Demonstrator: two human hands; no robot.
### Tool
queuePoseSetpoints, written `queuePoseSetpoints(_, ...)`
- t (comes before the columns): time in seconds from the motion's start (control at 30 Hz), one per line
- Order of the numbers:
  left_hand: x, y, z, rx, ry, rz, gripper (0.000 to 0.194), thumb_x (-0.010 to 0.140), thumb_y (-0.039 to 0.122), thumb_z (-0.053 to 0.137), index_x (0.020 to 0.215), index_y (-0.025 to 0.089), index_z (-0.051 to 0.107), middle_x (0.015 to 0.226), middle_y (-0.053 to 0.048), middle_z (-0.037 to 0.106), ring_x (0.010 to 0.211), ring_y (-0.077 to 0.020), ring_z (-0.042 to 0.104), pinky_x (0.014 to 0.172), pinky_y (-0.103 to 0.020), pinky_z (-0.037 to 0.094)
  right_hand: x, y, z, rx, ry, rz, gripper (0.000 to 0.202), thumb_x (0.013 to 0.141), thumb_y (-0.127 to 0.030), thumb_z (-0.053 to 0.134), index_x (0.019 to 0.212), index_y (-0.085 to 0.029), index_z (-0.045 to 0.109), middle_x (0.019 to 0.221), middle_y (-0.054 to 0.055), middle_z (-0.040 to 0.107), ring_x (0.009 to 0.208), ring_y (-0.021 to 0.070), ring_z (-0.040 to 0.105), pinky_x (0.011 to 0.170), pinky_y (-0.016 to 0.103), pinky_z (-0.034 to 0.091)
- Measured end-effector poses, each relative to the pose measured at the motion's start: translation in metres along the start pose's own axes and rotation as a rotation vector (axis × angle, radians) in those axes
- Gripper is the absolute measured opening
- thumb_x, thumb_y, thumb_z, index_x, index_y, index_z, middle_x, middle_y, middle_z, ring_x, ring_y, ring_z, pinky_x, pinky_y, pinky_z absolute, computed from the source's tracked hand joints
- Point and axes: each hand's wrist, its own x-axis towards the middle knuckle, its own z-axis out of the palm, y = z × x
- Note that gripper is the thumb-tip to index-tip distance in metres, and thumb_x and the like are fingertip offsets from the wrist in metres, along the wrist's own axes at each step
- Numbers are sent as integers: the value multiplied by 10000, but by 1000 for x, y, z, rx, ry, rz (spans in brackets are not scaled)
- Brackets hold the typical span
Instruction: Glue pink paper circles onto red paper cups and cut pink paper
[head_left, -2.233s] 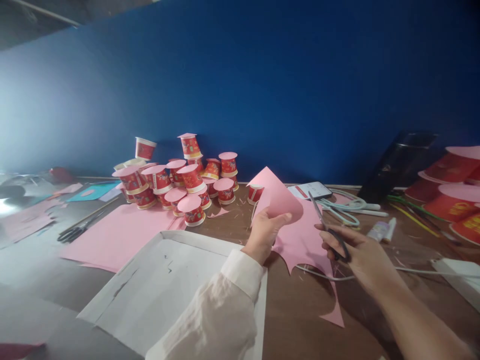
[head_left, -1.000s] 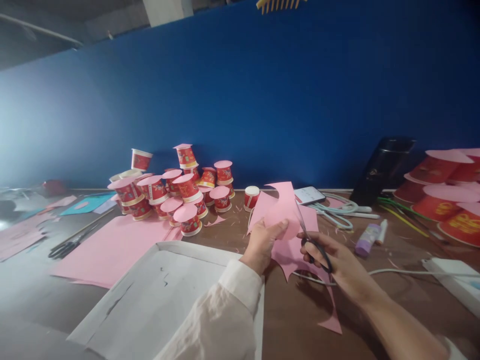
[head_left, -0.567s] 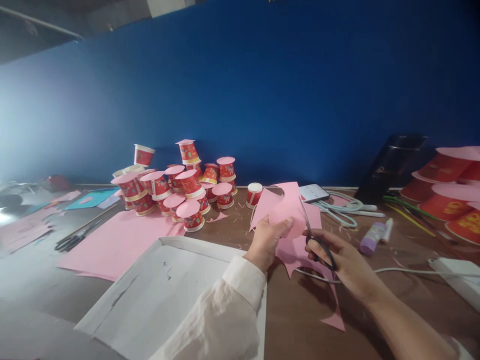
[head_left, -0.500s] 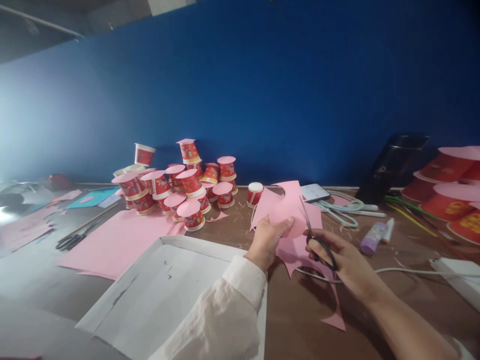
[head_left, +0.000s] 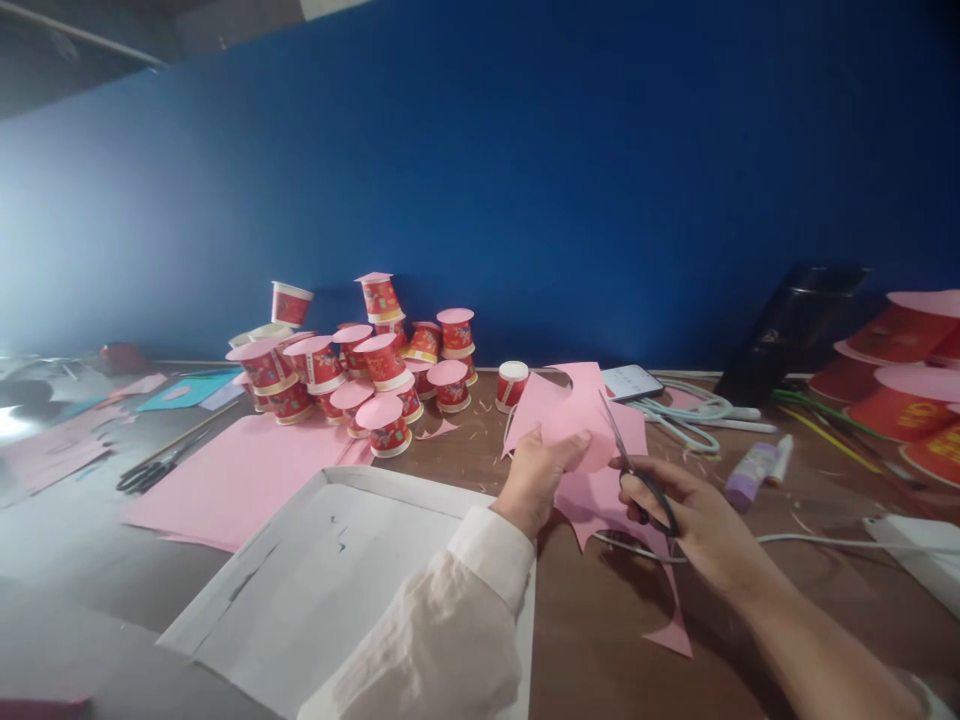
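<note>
My left hand (head_left: 536, 475) pinches a sheet of pink paper (head_left: 574, 425), thumb on top and fingers hidden beneath. Curved pieces are cut out of its upper edge. My right hand (head_left: 686, 515) grips black-handled scissors (head_left: 651, 500), fingers through the loops, with the blades against the right side of the paper my left hand holds. Under it lie more pink paper scraps (head_left: 596, 510), with a thin strip trailing toward me. A single red paper cup (head_left: 512, 386) stands just beyond the paper, white base upward.
Stacked red cups with pink discs (head_left: 382, 365) stand left of centre. A pink paper stack (head_left: 232, 470), other scissors (head_left: 157, 470) and a white box lid (head_left: 300, 590) lie left. Right are a phone (head_left: 630, 382), cables (head_left: 694, 415), a purple glue stick (head_left: 750, 475) and larger red cups (head_left: 892, 400).
The view has shifted slightly. Both hands keep their hold, and the scissors remain at the paper's right side with hardly any visible movement.
</note>
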Motion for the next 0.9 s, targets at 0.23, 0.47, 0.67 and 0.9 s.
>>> queuePoseSetpoints(0.23, 2, 0, -3, 64, 2, 0, 441, 596, 420, 1005, 808, 153, 724, 710, -14, 657, 657, -145, 567, 682, -308, 461, 3, 7, -6, -72, 2, -26, 777, 534, -793, 966, 1064, -227, 915, 766, 66, 731, 723, 215, 659, 719, 375, 620)
queuePoseSetpoints(0.47, 1, -2, -4, 45, -16, 0, 468, 630, 434, 993, 907, 142, 755, 827, -70, 734, 722, -174, 641, 691, -311, 492, 6, 14, -11, -150, -14, -69, 720, 675, -773, 907, 1148, -229, 911, 780, 62, 729, 702, 181, 612, 689, 335, 568)
queuePoseSetpoints(0.67, -1, 3, 0, 61, 22, -3, 392, 627, 390, 972, 813, 166, 708, 660, 10, 634, 580, -110, 507, 610, -272, 443, 4, 8, -10, -138, -10, -72, 686, 651, -727, 933, 1119, -226, 919, 713, 37, 686, 642, 159, 572, 661, 328, 553)
queuePoseSetpoints(0.9, -1, 5, 1, 87, 52, -13, 428, 604, 398, 991, 770, 178, 663, 601, 38, 565, 546, -88, 429, 552, -254, 367, 2, 13, -11, -124, 31, -99, 660, 710, -700, 907, 1144, -203, 913, 675, 32, 665, 620, 165, 571, 621, 323, 536)
